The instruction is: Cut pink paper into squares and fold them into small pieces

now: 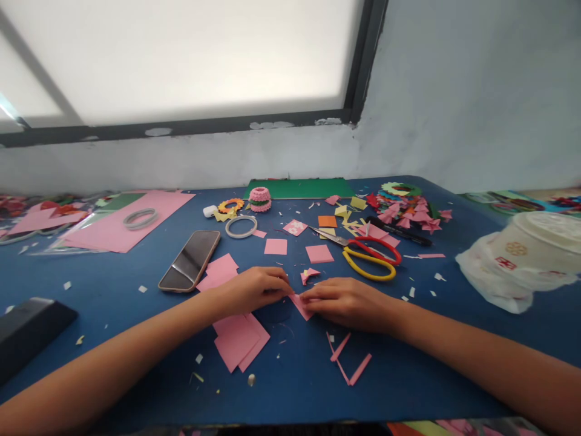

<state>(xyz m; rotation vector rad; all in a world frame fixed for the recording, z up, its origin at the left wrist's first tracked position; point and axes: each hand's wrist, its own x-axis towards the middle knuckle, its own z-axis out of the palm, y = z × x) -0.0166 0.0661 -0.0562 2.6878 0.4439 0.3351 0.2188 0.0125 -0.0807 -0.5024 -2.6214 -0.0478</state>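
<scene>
A small folded piece of pink paper (301, 307) lies on the blue table between my hands. The fingers of my left hand (261, 287) are closed together at its upper left corner. My right hand (347, 301) has its fingers pressed together over the right side of the paper, hiding part of it. Just beyond them sits a small folded pink paper piece (310, 275) with a bit of yellow. Several loose pink paper squares (238, 342) lie under and around my left forearm. Narrow folded pink strips (361, 369) rest in front of my right hand.
Scissors (370, 257) with red and yellow handles lie beyond my right hand. A phone (190, 260) is at left, a tape ring (241, 226) behind it. A pile of folded paper pieces (415, 212) and a white tub in plastic (521, 260) stand at right.
</scene>
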